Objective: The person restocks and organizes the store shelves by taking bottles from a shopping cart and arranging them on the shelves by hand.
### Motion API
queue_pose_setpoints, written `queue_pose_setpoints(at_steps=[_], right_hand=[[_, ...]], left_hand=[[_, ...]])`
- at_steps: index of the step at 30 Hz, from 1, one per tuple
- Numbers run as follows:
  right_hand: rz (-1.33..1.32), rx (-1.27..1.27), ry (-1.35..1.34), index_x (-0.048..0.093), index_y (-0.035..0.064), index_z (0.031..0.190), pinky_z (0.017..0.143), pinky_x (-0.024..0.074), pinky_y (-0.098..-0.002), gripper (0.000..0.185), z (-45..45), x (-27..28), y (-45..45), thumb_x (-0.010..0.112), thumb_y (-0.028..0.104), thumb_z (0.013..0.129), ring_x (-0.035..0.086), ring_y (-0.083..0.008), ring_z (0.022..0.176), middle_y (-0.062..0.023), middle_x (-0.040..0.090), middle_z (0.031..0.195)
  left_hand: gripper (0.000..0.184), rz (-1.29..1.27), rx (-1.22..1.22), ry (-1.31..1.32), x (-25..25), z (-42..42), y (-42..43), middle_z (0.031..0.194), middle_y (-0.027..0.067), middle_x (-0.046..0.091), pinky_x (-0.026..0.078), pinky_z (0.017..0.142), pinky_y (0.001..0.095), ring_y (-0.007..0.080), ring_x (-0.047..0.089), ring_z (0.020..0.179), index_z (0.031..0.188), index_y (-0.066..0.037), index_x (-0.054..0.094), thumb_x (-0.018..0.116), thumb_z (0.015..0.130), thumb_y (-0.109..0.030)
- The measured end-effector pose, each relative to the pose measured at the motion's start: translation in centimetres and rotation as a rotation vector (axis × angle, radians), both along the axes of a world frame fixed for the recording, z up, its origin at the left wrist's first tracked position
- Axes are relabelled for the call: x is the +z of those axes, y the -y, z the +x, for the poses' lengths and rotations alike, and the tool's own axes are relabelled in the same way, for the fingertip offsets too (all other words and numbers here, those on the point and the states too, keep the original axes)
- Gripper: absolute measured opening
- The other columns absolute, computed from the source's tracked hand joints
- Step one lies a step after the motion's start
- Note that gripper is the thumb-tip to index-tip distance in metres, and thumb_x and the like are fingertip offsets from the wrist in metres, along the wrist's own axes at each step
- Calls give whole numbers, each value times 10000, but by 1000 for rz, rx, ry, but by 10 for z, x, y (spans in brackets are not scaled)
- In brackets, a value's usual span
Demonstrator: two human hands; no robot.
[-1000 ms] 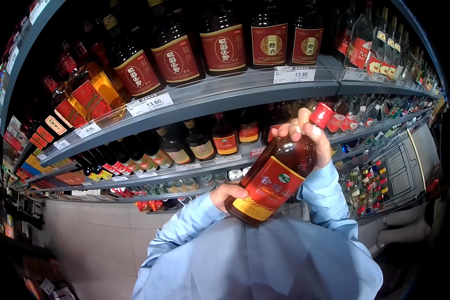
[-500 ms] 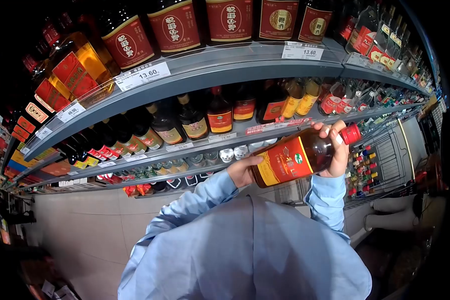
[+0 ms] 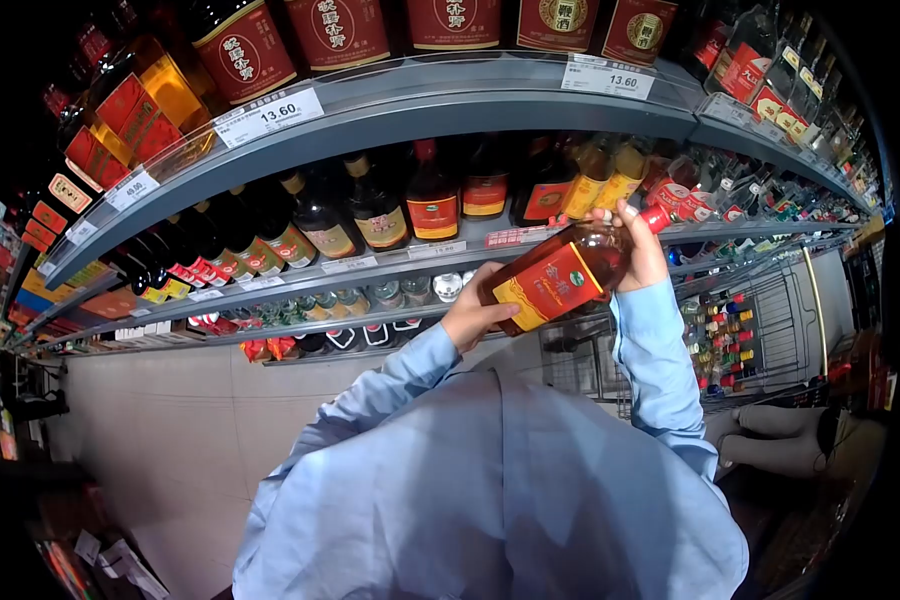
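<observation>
A liquor bottle with a red and yellow label and a red cap lies tilted between my hands, its cap end up to the right. My left hand is closed round its base, the thumb on the label's lower edge. Around the shoulder and neck, my right hand has its fingers wrapped, just below the cap. Behind the bottle, on the middle shelf, stand similar dark bottles, among them one with a red and yellow label.
Above runs a shelf edge with price tags, bearing large bottles with dark red labels. Small jars line the lower shelf. To the right stands a wire cart with several bottles inside. A person's legs show beside it.
Both hands have carried the bottle up and a little left, closer to the middle shelf. The bottle has turned slightly, and the view has shifted down a little.
</observation>
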State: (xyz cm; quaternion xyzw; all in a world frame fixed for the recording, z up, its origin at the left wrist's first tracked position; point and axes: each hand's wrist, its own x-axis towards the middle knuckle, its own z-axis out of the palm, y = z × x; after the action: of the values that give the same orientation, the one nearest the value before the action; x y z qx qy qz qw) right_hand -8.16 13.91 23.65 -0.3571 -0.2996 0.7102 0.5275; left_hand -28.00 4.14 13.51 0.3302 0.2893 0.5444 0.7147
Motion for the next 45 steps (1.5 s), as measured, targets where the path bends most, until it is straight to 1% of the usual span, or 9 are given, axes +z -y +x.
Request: queue_pose_setpoints(at_steps=[3,5,7,9,15,24,33,41,45], right_hand=[[248,-17,-78,494,59,735,667,508,-325,153,-23,4,-14,599,135,816,606,-195,751,-115,613,800],[449,2,-39,501,38,672,725,481,-324,180,-41,8,-21,583,100,819,608,-190,777,-112,612,792],[778,32,246,517,12,662,760,466,-320,178,-62,20,-20,601,80,803,614,-194,812,-118,620,807],[934,156,345,562,-14,686,756,470,-295,120,-76,19,-26,612,44,779,617,-186,841,-126,630,786],[1092,264,454,573,-19,650,709,484,-275,135,-96,14,-45,652,52,733,630,-170,786,-102,640,726],[1064,370,446,571,-20,635,676,487,-265,145,-105,-2,-67,654,56,727,635,-155,760,-95,639,699],[958,382,528,612,-17,677,645,480,-247,148,-112,-18,-75,666,109,734,615,-110,701,-80,641,682],[953,287,708,637,-10,697,598,468,-245,209,-118,-25,-79,680,190,742,606,-109,627,-69,654,681],[943,272,696,641,-12,716,576,464,-252,207,-123,-36,-84,673,190,750,603,-118,603,-74,653,674]], left_hand=[[495,11,147,190,-4,-1,-21,1135,71,499,396,924,354,187,483,1072,1178,-67,377,600,748,31],[551,61,246,178,3,-8,-35,1182,70,485,367,930,336,181,464,1102,1258,-79,313,587,784,-13],[543,-148,323,227,4,-6,-45,1184,49,484,354,937,314,155,461,1103,1289,-97,284,568,826,-77],[343,-280,378,280,7,1,-50,1141,-13,510,375,927,295,146,493,1058,1190,-144,439,547,864,-151],[128,-276,408,397,4,0,-67,1073,31,537,381,933,321,189,475,1103,978,-88,513,545,865,-138],[80,-330,495,409,-14,6,-79,1032,77,550,404,916,315,190,498,1059,903,-47,513,547,853,-100],[67,-341,449,452,-22,2,-79,992,45,572,453,820,271,136,555,934,898,-55,514,550,844,-71],[100,-400,450,409,-13,0,-77,961,31,556,413,857,257,123,523,952,917,-60,509,555,846,-112],[115,-401,456,397,-6,-2,-70,975,44,547,403,879,272,135,518,973,930,-49,499,547,845,-109]])
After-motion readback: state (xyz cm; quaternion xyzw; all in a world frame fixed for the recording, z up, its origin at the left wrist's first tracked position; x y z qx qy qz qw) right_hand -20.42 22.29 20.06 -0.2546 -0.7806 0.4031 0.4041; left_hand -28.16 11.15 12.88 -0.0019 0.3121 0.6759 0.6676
